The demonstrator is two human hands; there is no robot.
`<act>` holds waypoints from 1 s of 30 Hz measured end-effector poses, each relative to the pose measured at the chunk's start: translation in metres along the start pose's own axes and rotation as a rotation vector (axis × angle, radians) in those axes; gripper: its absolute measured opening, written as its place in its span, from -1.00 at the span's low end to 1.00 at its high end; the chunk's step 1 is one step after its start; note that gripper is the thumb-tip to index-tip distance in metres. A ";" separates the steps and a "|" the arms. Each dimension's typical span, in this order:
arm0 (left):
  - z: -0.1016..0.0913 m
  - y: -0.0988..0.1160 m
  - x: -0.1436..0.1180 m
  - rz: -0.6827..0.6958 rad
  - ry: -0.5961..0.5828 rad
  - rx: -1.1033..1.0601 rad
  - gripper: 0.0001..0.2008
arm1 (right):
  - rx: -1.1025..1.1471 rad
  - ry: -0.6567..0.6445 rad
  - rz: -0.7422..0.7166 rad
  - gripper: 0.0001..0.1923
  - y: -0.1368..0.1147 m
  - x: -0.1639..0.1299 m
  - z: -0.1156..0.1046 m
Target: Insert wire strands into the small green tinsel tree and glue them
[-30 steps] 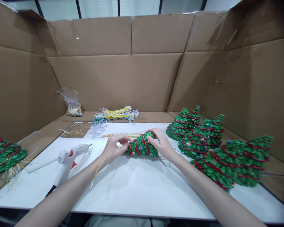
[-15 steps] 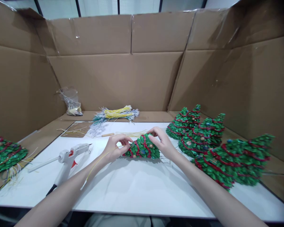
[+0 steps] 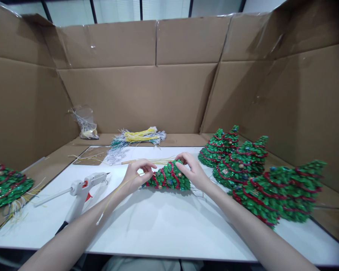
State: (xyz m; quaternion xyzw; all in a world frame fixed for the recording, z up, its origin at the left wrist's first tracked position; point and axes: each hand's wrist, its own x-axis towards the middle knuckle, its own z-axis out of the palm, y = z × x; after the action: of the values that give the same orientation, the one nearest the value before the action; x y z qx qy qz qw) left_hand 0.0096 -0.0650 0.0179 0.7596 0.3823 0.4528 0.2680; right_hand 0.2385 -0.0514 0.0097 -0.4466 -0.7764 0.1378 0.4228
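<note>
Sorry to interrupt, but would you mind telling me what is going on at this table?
A person holds a small green tree with red garland on its side on the white table. The left hand is at its narrow tip, with a thin yellow strand trailing past the wrist; the right hand grips the wider end. A white glue gun lies to the left, and similar trees lie on the right.

No words, labels, brand marks or numbers can be read anywhere here: nothing printed shows on the cardboard walls (image 3: 135,94), the glue gun (image 3: 81,188) or the white tabletop (image 3: 164,226).
</note>
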 end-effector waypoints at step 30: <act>-0.001 -0.001 0.000 0.000 -0.004 -0.023 -0.83 | -0.049 -0.098 0.076 -0.72 0.005 -0.002 0.000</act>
State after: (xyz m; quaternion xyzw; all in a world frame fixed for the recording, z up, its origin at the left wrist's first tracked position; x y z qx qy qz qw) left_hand 0.0087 -0.0647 0.0175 0.7573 0.3766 0.4555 0.2777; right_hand 0.2424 -0.0497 0.0059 -0.4787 -0.7818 0.1565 0.3677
